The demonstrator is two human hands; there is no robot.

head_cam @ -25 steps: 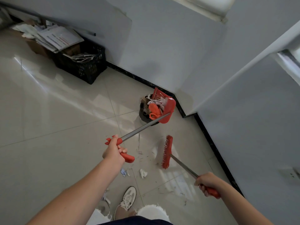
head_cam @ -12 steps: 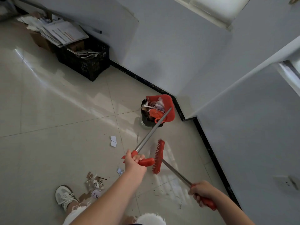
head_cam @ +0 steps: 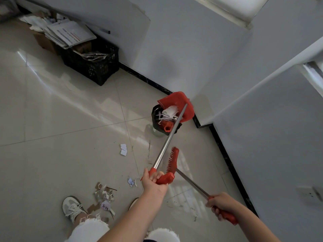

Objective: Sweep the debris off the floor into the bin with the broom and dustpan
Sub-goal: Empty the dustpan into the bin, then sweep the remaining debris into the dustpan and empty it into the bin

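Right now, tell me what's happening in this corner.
A person is cleaning up. Their left hand holds the long-handled red dustpan tipped over the small black bin, dumping paper scraps. Their right hand holds the red broom, its head lifted beside the dustpan handle. Paper and cardboard bits are on the floor near their shoe.

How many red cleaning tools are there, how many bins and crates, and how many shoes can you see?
Red cleaning tools: 2, the dustpan and the broom
Bins: 1, the black bin
Crates: 1, the black crate
Shoes: 2, the white shoe and the other shoe's tip
Total: 6
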